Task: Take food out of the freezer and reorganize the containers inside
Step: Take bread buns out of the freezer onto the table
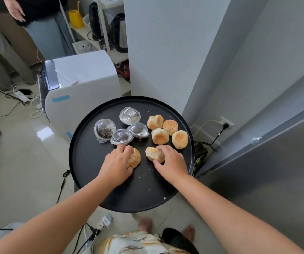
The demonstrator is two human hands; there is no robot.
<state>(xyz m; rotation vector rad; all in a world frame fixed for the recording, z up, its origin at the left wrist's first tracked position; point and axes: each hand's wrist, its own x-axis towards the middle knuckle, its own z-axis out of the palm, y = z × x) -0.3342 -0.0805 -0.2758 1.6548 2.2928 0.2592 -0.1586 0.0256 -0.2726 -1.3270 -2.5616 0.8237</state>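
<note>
A round black tray (129,195) carries several golden pastries and several clear plastic cups. My left hand (117,162) is closed around a pastry (135,158) at the tray's near left. My right hand (171,162) grips another pastry (153,153) beside it. Further back on the right lies a cluster of pastries (165,132). The plastic cups (121,128) are grouped at the back left, some with dark crumbs inside. Crumbs are scattered over the near part of the tray.
The grey freezer door (266,171) stands at the right, a pale wall panel (165,44) behind the tray. A white appliance (77,83) sits at the left, with cables and a power strip (21,95) on the floor. Another person's hand (16,11) shows at top left.
</note>
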